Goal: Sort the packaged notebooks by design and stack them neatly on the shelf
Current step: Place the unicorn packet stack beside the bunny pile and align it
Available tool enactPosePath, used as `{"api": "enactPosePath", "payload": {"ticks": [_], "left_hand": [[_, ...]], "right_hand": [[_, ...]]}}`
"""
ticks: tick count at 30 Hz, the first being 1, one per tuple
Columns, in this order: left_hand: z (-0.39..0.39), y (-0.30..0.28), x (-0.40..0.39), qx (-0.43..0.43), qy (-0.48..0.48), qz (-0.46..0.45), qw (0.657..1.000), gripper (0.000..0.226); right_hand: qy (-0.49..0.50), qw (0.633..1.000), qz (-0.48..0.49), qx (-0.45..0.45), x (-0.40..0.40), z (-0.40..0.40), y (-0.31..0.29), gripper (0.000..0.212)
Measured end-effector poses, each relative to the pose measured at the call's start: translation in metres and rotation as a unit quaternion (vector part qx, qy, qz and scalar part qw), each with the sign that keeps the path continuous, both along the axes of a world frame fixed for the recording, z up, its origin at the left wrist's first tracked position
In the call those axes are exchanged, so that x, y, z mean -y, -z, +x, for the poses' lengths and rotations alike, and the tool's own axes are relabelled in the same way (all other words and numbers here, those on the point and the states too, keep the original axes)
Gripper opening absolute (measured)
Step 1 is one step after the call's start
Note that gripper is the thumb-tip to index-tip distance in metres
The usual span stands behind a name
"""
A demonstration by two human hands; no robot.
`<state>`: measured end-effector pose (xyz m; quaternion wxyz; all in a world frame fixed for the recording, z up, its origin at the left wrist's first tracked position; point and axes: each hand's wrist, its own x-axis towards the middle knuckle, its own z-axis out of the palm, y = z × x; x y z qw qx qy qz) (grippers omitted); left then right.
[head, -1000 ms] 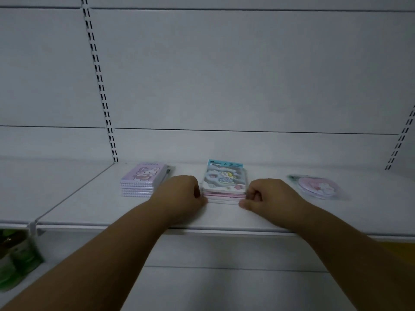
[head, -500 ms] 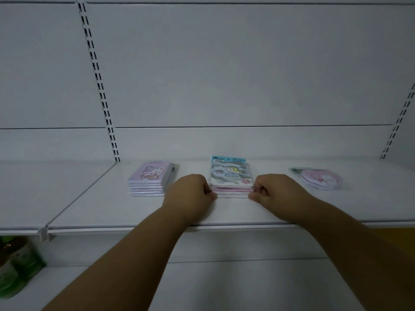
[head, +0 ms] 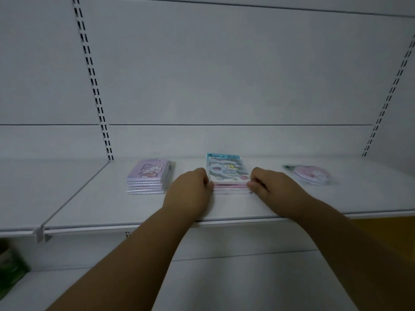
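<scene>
The left hand (head: 190, 189) and right hand (head: 272, 188) press curled fingers (head: 254, 184) against the middle notebook stack (head: 228, 176) on the shelf (head: 224, 209).

Blurred green packages (head: 10, 265) cut off at left edge

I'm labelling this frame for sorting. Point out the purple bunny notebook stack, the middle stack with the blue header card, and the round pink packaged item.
Purple bunny notebook stack (head: 148, 170), head view, top cover.
Blue-header middle stack (head: 227, 170), head view, top cover.
Round pink packaged item (head: 311, 173), head view, centre of its face.

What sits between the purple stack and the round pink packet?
In the head view, the left hand, middle stack and right hand, both hands pressing its sides.
</scene>
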<state>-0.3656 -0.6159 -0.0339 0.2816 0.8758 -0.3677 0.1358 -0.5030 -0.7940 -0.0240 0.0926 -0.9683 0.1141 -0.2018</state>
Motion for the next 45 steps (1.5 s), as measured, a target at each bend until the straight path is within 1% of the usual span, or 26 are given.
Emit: {"api": "enactPosePath", "payload": {"ticks": [11, 14, 17, 23, 28, 33, 39, 45], "left_hand": [[-0.0022, 0.0008, 0.0016, -0.022, -0.002, 0.005, 1.0, 0.017], [-0.0049, 0.0009, 0.0021, -0.007, -0.008, 0.019, 1.0, 0.018], [-0.0056, -0.0008, 0.0027, -0.003, -0.007, 0.028, 1.0, 0.016], [-0.0063, -0.0027, 0.0021, -0.007, -0.007, 0.036, 0.999, 0.015], [-0.0058, -0.0012, 0.0013, -0.014, -0.007, 0.031, 0.999, 0.015], [-0.003, -0.0006, 0.0022, -0.016, -0.007, 0.031, 0.999, 0.015], [-0.0001, 0.0008, 0.0032, -0.015, -0.012, 0.036, 0.999, 0.016], [0.0016, 0.0022, 0.0049, -0.011, -0.014, 0.043, 0.999, 0.019]], "right_hand": [[0.012, 0.999, 0.027, 0.013, 0.0068, 0.0022, 0.0054, 0.024], [0.022, 1.0, 0.004, 0.015, 0.0064, 0.0029, 0.0074, 0.028], [0.016, 1.0, -0.023, 0.003, 0.0044, 0.0046, 0.0058, 0.027], [0.016, 0.999, -0.03, -0.008, 0.0039, 0.0037, 0.005, 0.025], [0.025, 1.0, 0.002, 0.009, 0.0061, 0.0024, 0.0069, 0.026], [0.013, 0.999, 0.041, 0.006, 0.0091, 0.0035, 0.0053, 0.016], [0.001, 0.999, 0.034, -0.008, 0.0076, 0.0039, 0.004, 0.009], [0.009, 0.999, 0.05, -0.009, 0.0091, 0.004, 0.0042, 0.012]]}}
